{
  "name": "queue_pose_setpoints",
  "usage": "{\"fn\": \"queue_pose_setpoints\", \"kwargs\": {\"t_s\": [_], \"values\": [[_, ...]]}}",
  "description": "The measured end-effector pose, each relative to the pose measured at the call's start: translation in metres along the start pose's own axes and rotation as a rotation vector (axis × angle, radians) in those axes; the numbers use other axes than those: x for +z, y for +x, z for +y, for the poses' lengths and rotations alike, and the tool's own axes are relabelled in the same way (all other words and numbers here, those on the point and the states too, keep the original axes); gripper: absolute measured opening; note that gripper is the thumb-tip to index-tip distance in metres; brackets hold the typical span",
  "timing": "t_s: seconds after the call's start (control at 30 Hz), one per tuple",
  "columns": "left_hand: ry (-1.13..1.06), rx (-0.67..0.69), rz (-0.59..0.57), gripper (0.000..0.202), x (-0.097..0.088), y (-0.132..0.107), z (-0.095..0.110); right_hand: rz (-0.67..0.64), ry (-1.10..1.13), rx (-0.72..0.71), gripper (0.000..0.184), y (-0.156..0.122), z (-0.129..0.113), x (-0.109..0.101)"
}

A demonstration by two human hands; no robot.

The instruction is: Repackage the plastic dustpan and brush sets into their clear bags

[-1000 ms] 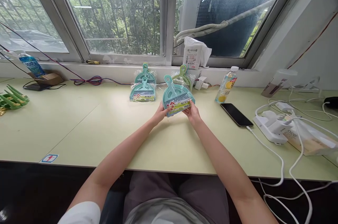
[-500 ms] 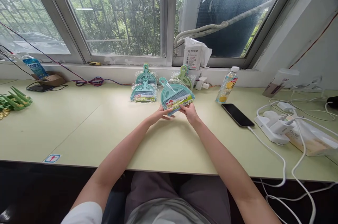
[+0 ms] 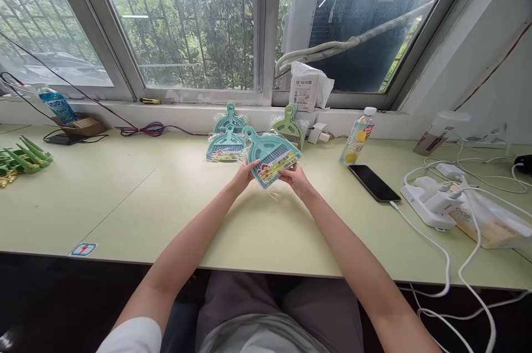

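Between my hands is a teal dustpan and brush set (image 3: 272, 156) in clear wrap, tilted with its handle up to the left. My left hand (image 3: 244, 177) is closed on its left side, thumb on the front. On the lower right edge, my right hand (image 3: 296, 177) pinches it, some fingers hidden behind. A loose bit of clear wrap hangs below. Just behind on the left, teal wrapped dustpan sets (image 3: 226, 145) lean one before another. To the right stand green wrapped dustpan sets (image 3: 288, 124), partly covered by the held one.
Right of my hands are a drink bottle (image 3: 358, 137), a phone (image 3: 374, 182) on a cable and a power strip (image 3: 430, 206) beside a tissue pack (image 3: 490, 220). A coiled cable (image 3: 152, 129) lies back left, artificial greenery (image 3: 27, 156) far left. A window closes off the back.
The held dustpan set has shifted slightly left and down and tilted further. My left hand has moved up its left side, its fingers no longer spread underneath.
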State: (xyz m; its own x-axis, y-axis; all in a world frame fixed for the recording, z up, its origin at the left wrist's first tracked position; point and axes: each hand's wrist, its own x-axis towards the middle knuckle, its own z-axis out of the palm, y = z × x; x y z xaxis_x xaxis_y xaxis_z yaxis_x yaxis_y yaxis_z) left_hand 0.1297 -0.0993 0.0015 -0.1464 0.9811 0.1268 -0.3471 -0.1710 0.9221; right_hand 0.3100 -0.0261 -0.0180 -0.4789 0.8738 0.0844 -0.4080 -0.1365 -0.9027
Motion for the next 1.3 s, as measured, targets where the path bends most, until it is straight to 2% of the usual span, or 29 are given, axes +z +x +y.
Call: {"fn": "queue_pose_setpoints", "kwargs": {"t_s": [0.07, 0.2, 0.33, 0.47, 0.63, 0.77, 0.87, 0.97, 1.03, 1.1, 1.17, 1.23, 1.27, 1.3], "values": [[0.031, -0.044, 0.012, 0.061, 0.000, -0.002, 0.000, 0.024, -0.011, 0.003, 0.045, 0.001, 0.002, 0.000], [0.072, -0.051, -0.065, 0.064, 0.003, -0.004, 0.001, 0.063, 0.028, -0.021, 0.049, 0.002, 0.005, 0.001], [0.100, -0.068, -0.092, 0.060, 0.007, -0.006, 0.001, 0.131, 0.065, -0.047, 0.051, 0.002, 0.008, 0.006], [0.114, -0.166, -0.213, 0.059, 0.014, -0.009, -0.001, 0.182, 0.096, -0.076, 0.052, 0.003, 0.007, 0.007], [0.168, -0.103, -0.104, 0.056, 0.018, -0.010, -0.005, 0.157, 0.121, -0.065, 0.053, 0.005, 0.005, 0.005], [0.249, -0.104, -0.158, 0.056, 0.019, -0.014, -0.007, 0.105, 0.096, 0.017, 0.046, 0.005, 0.005, 0.001], [0.224, -0.106, -0.137, 0.055, 0.017, -0.013, -0.009, 0.076, 0.050, 0.076, 0.033, 0.006, 0.002, -0.002], [0.156, -0.121, -0.052, 0.047, 0.008, -0.006, -0.006, 0.025, -0.066, 0.171, 0.017, 0.006, -0.008, -0.006], [0.093, -0.123, 0.034, 0.045, -0.002, -0.001, -0.002, -0.002, -0.257, 0.207, 0.012, 0.004, -0.016, -0.009], [0.039, -0.134, 0.125, 0.045, -0.014, 0.003, 0.004, 0.046, -0.526, 0.066, 0.017, 0.000, -0.023, -0.012], [0.017, -0.169, 0.176, 0.043, -0.023, 0.005, 0.009, 0.114, -0.783, -0.246, 0.031, -0.003, -0.025, -0.014], [0.024, -0.208, 0.170, 0.042, -0.030, 0.005, 0.011, 0.093, -0.947, -0.521, 0.054, -0.005, -0.023, -0.015], [0.036, -0.228, 0.144, 0.042, -0.032, 0.004, 0.011, 0.053, -0.988, -0.589, 0.062, -0.004, -0.021, -0.015], [0.047, -0.244, 0.112, 0.042, -0.033, 0.004, 0.009, 0.019, -1.002, -0.618, 0.062, -0.003, -0.018, -0.016]]}}
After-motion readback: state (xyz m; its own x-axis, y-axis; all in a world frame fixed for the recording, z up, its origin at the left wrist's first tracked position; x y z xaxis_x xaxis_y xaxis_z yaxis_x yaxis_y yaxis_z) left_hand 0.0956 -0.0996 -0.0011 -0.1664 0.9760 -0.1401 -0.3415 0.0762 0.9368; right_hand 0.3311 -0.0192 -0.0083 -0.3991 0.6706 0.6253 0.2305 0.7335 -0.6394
